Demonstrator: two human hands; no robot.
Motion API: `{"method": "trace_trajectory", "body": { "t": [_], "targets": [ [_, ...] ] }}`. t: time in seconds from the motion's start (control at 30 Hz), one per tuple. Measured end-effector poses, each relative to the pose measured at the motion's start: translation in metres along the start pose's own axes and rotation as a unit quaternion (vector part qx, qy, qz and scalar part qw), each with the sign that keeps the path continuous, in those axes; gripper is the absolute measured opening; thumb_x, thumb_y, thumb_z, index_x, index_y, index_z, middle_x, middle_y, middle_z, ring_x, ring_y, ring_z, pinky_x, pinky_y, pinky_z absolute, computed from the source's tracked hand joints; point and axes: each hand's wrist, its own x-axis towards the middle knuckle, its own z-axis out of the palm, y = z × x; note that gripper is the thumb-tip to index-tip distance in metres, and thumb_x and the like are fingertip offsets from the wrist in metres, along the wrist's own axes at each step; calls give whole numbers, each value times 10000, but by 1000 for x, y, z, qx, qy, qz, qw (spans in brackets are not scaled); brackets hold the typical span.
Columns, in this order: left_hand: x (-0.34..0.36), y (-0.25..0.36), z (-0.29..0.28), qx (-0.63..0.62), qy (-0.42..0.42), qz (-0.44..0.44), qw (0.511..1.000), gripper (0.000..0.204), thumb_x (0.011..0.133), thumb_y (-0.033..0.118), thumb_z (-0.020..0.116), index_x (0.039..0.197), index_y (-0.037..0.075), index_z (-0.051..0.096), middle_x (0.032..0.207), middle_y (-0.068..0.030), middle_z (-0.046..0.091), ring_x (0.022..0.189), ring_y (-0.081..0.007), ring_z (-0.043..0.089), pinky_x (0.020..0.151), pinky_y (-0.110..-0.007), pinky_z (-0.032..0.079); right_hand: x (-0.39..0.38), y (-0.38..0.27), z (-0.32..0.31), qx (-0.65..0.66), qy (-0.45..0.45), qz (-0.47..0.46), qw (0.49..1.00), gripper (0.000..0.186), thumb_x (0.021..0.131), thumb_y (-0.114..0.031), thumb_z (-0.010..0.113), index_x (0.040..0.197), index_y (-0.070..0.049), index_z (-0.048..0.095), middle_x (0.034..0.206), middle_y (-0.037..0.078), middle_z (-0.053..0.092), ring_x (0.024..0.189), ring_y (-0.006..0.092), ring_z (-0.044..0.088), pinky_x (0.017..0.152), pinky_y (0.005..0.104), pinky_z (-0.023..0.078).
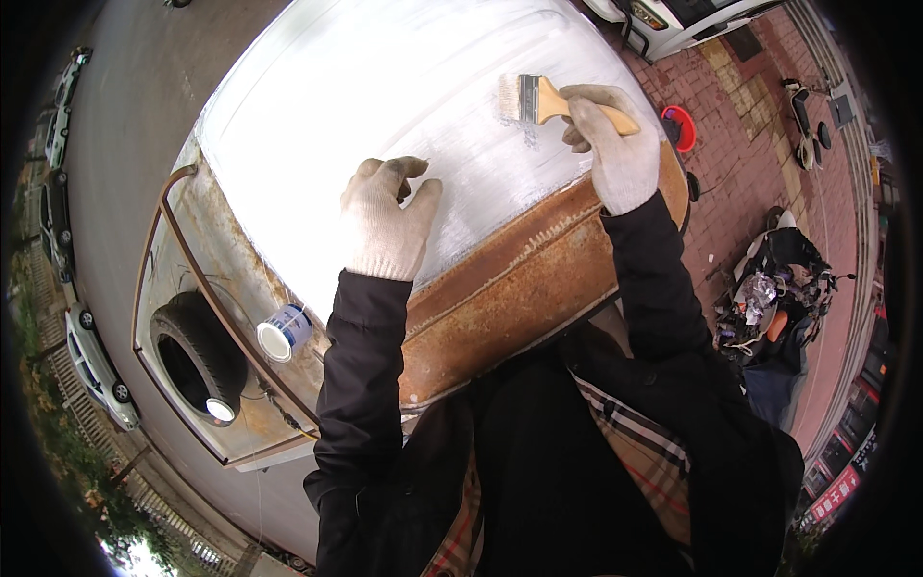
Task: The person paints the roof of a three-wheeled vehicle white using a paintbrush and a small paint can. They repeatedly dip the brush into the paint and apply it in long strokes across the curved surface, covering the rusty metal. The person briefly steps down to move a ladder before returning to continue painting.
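My right hand (615,144), in an off-white knit glove, is closed round the wooden handle of a flat paintbrush (550,100). Its pale bristles point left and rest on or just over a white-painted panel (385,77). My left hand (389,216), gloved the same way, is over the panel's near part with thumb and fingers apart and nothing between them. Whether its fingertips touch the paint I cannot tell. Along the near side runs a rusty brown edge (510,279) of bare metal. A paint can (286,332) with white inside stands left of my left forearm.
A tyre (197,351) lies at the left inside a rusty rail (207,279). Right of the panel is a red basin (681,128) on brick paving. A loaded scooter or cart (774,288) stands there too. Parked cars (96,365) line the road at far left.
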Motion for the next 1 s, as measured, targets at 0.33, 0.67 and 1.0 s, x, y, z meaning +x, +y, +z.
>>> {"method": "trace_trajectory", "body": {
  "t": [0.33,0.67,1.0],
  "targets": [
    [-7,18,-12,-99,-13,-16,995,353,888,248,749,1127,-13,751,954,-79,598,819,-152,597,786,-309,524,-13,-21,-10,214,15,53,975,352,1058,-199,556,1235,99,618,891,161,677,723,176,605,674,314,483],
    [-46,39,-38,-320,11,-84,943,379,879,193,781,1172,-37,710,915,-25,633,839,-90,549,767,-236,470,-47,-47,8,281,-31,19,959,374,1040,-213,556,1233,104,595,862,170,639,767,231,598,702,348,477],
    [-74,37,-57,-359,131,-47,923,439,846,140,775,1222,-48,647,951,-57,641,886,-131,588,835,-307,527,-70,-80,39,222,-97,-47,969,373,1042,-197,538,1238,117,579,857,180,648,784,231,627,745,348,509]
  ]
}}
